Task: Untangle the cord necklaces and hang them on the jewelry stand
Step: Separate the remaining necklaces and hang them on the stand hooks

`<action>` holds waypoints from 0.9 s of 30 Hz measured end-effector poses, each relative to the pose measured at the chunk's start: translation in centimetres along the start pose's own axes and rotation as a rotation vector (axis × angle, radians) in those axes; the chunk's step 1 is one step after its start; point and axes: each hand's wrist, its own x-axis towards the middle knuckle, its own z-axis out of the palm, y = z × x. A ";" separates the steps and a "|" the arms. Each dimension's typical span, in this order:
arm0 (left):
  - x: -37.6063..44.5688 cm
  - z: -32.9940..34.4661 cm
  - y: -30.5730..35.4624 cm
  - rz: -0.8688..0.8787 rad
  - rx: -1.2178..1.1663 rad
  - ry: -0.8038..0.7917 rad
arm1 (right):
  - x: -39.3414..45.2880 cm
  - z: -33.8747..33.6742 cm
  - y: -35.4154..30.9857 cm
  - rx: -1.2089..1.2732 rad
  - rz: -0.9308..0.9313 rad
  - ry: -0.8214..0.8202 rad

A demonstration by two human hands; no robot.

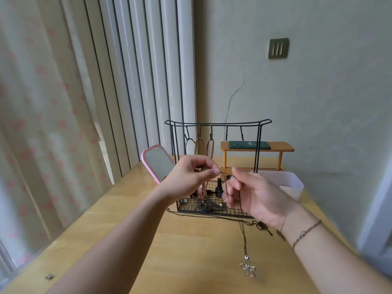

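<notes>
Wooden table, wire jewelry stand at frame centre.
Left hand and right hand each pinch a dark cord necklace between curled fingertips.

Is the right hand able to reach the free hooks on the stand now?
Probably yes, once it lifts. The right hand holds the dark cord just before the stand; the two right hooks hang bare, with nothing between.

A pink-framed mirror leans on the wooden worktop near patterned curtains. A translucent plastic container sits right, before a small wooden shelf carrying a dark green case. A wall switch hangs above.
</notes>
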 end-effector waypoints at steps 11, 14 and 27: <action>2.2 -2.3 2.0 -0.061 -0.283 0.121 | 1.2 1.4 -5.8 -0.203 -0.033 0.131; 3.0 -2.7 2.2 -0.284 -0.553 0.038 | 2.3 0.8 -5.1 -0.163 -0.033 0.225; 8.6 -0.1 1.0 -0.084 0.163 0.396 | 8.1 -2.6 -6.0 -0.809 -0.270 0.877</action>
